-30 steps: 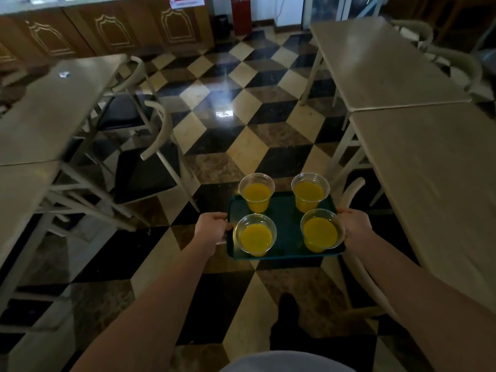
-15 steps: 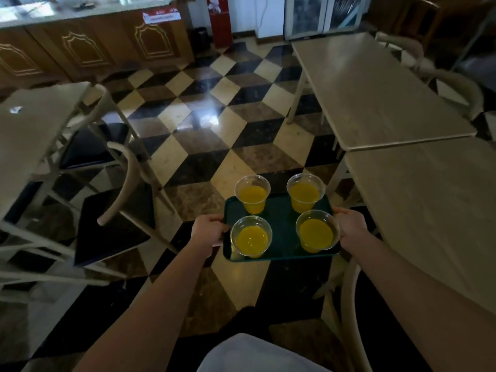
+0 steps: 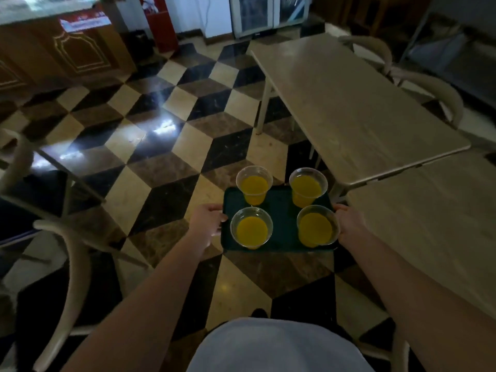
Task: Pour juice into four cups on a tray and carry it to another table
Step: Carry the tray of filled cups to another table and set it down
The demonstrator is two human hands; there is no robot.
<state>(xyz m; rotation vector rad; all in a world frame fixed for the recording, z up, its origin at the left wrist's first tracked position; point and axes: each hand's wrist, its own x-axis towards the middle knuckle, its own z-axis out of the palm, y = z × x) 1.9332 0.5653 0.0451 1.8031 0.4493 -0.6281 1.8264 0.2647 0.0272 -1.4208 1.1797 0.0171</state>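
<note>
- Now our left hand (image 3: 208, 220) curls its fingers round the left edge of the green tray (image 3: 281, 218), and our right hand (image 3: 349, 221) grips the right edge.
- We hold the tray up over the floor, just beside a table (image 3: 429, 224).
- All four cups (image 3: 252, 228) have juice already.
- We think only setting the tray down is left.

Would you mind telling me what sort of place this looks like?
Probably a cafe or canteen: several plain dining tables with chairs, a wooden service counter, and a glass-door fridge at the back.
</note>
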